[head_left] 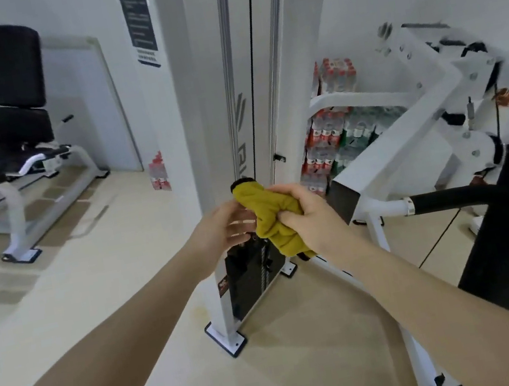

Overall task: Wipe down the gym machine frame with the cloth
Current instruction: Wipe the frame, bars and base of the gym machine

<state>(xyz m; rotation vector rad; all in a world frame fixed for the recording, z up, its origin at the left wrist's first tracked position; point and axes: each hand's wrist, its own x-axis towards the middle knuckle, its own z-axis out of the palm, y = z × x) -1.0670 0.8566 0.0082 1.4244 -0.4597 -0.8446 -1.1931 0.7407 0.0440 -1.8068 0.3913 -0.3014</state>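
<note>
Cloth, yellow and bunched, sits between your two hands in front of the white upright frame of the gym machine. Your right hand grips it with fingers curled into the folds. Your left hand lies just beside it, fingers fairly straight, their tips touching the cloth's left edge.

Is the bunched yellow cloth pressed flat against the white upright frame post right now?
No, the bunched yellow cloth is gripped in the right hand, with the left hand touching it, held in front of the white upright frame post.
</note>
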